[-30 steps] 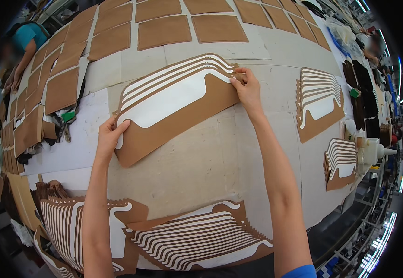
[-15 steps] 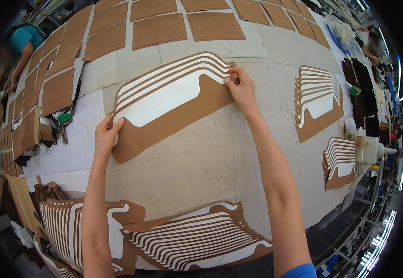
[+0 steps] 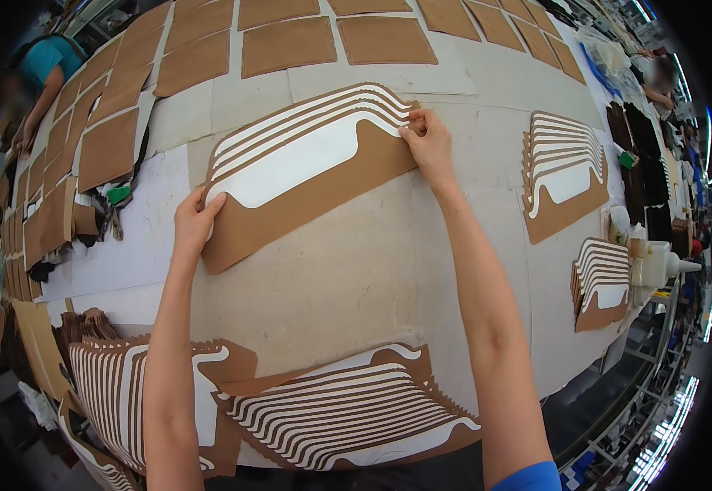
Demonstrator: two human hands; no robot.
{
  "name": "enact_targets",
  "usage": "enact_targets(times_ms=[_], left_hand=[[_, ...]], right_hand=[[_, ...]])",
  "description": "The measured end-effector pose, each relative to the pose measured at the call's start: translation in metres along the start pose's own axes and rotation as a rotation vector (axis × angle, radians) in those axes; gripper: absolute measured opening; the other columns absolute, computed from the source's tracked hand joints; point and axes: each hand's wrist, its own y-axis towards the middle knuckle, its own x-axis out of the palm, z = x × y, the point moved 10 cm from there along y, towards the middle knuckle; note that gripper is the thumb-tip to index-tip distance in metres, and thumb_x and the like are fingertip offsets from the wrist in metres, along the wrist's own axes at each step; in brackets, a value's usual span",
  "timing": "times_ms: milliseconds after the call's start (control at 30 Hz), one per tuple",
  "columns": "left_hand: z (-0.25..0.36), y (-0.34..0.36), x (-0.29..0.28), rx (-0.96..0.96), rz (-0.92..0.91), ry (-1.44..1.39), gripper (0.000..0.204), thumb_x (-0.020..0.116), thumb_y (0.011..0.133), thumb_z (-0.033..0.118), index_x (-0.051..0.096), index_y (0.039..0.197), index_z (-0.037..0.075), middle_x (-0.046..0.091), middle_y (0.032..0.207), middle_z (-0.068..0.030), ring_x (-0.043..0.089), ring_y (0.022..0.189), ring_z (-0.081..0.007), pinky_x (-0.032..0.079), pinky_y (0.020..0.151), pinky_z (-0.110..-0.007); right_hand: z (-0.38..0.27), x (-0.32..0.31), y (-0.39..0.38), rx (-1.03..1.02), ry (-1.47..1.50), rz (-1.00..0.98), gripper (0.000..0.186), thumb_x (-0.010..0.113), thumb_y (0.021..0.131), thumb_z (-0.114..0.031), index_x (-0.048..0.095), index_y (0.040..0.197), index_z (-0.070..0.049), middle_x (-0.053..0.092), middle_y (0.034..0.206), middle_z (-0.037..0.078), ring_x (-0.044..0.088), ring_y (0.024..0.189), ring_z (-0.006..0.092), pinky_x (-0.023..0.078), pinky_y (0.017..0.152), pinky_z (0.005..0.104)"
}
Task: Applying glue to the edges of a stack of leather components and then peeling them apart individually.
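Left hand (image 3: pixel 196 225) and right hand (image 3: pixel 431 147) both grasp the held fan (image 3: pixel 307 176), a set of overlapping brown pieces showing stepped white strips and one broad white shape on top. The left thumb presses on the upper face at the left end; the right thumb and forefinger pinch the far right corner. The held fan lies ahead of the person, between the two hands, its long axis slanting from the left hand up and away to the right hand. Neither hand is nearer to it, since both touch it, but the left end sits closer to the person's body and the right end reaches farther out. Its plain brown edge faces the person. From this high view, I cannot tell whether it rests on the table (image 3: pixel 323 303) or is slightly raised.

Beyond the held fan lie rows of brown rectangles (image 3: pixel 289 47). To its right are a larger side fan (image 3: pixel 569 186) and a smaller side fan (image 3: pixel 605 296), with a white bottle (image 3: pixel 657 266) just beside the smaller one. On the person's side of the held fan are a near fan (image 3: pixel 348 409) and a striped fan (image 3: pixel 114 393), the latter partly hidden by the left forearm (image 3: pixel 171 360). Well to the left of the held fan, a person in a teal top (image 3: pixel 51 61) bends over the table.
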Motion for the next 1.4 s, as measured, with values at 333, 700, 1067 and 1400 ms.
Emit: enact_targets(times_ms=[333, 700, 1067, 1400], left_hand=[[0.047, -0.015, -0.006, 0.154, 0.299, 0.474, 0.033, 0.071, 0.089, 0.024, 0.064, 0.111, 0.000, 0.070, 0.098, -0.0124, 0.066, 0.089, -0.0248, 0.051, 0.080, -0.036], [0.058, -0.251, 0.068, 0.210, -0.460, 0.366, 0.033, 0.076, 0.083, 0.020, 0.066, 0.110, 0.003, 0.068, 0.104, -0.0109, 0.065, 0.093, -0.0240, 0.050, 0.082, -0.033], [-0.010, -0.281, -0.007, -0.078, -0.220, 0.101, 0.020, 0.069, 0.088, 0.005, 0.068, 0.106, -0.005, 0.070, 0.084, -0.0079, 0.066, 0.077, -0.0168, 0.051, 0.070, -0.028], [0.006, -0.145, -0.033, -0.226, -0.085, -0.270, 0.026, 0.071, 0.092, 0.018, 0.069, 0.111, 0.000, 0.069, 0.086, 0.0013, 0.058, 0.075, -0.0026, 0.046, 0.065, -0.019]], right_hand=[[-0.043, -0.033, -0.002, -0.400, -0.486, 0.258, 0.032, 0.071, 0.081, -0.023, 0.065, 0.107, -0.005, 0.070, 0.097, 0.012, 0.066, 0.093, 0.0297, 0.050, 0.084, 0.0413], [-0.066, -0.058, -0.299, -0.023, 0.010, -0.752, 0.027, 0.077, 0.081, -0.019, 0.066, 0.099, -0.003, 0.064, 0.090, 0.008, 0.059, 0.095, 0.0247, 0.047, 0.082, 0.0351], [-0.232, -0.105, -0.229, -0.589, -0.071, -0.385, 0.013, 0.072, 0.074, -0.002, 0.062, 0.082, -0.005, 0.059, 0.077, 0.006, 0.057, 0.076, 0.0244, 0.040, 0.069, 0.0352], [-0.085, -0.013, -0.090, 0.138, 0.291, -0.680, 0.024, 0.072, 0.087, -0.014, 0.067, 0.106, 0.000, 0.069, 0.085, 0.005, 0.061, 0.077, 0.0089, 0.048, 0.067, 0.0272]])
